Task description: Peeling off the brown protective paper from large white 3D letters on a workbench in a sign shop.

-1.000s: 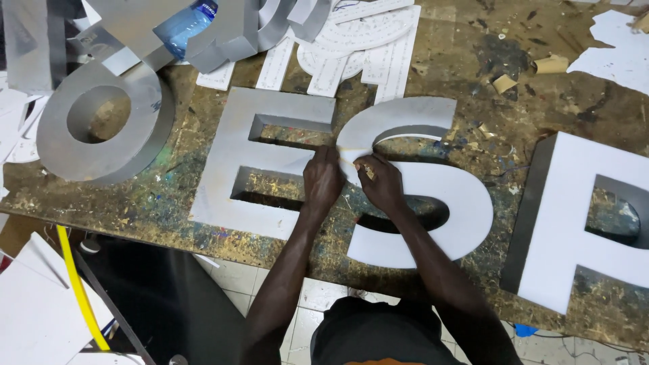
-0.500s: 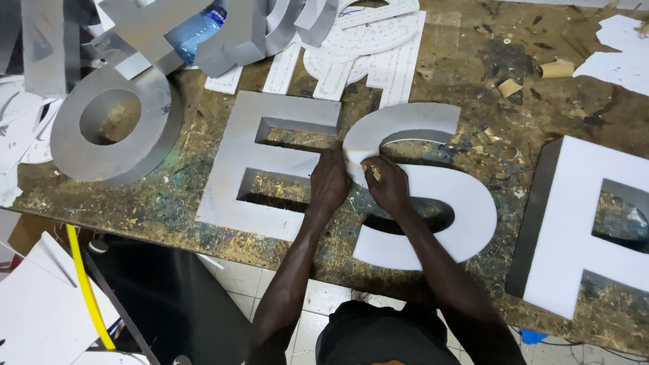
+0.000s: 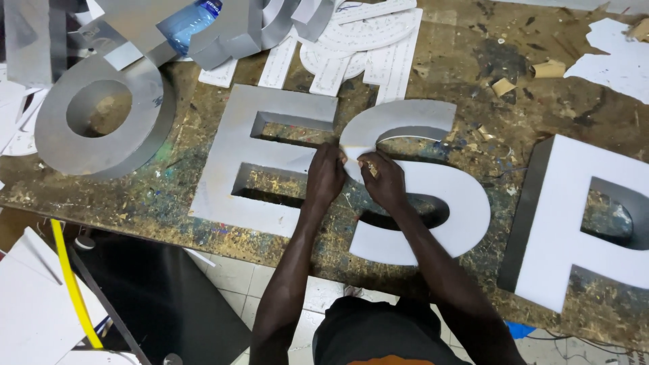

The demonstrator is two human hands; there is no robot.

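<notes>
The large white S-shaped sign letter (image 3: pixel 433 196) lies face up on the paint-speckled wooden workbench (image 3: pixel 541 88), just beside the grey E-shaped metal letter (image 3: pixel 260 162), and both hands work at the left edge of its upper curve. The left hand (image 3: pixel 326 177) rests curled over that edge with its fingers closed down on the white face, while the right hand (image 3: pixel 384 177) pinches a small tan scrap or tool (image 3: pixel 371 169) between thumb and fingertips; I cannot tell which it is. This seems best done by bracing the letter with the left hand and working the edge in short, light strokes.
</notes>
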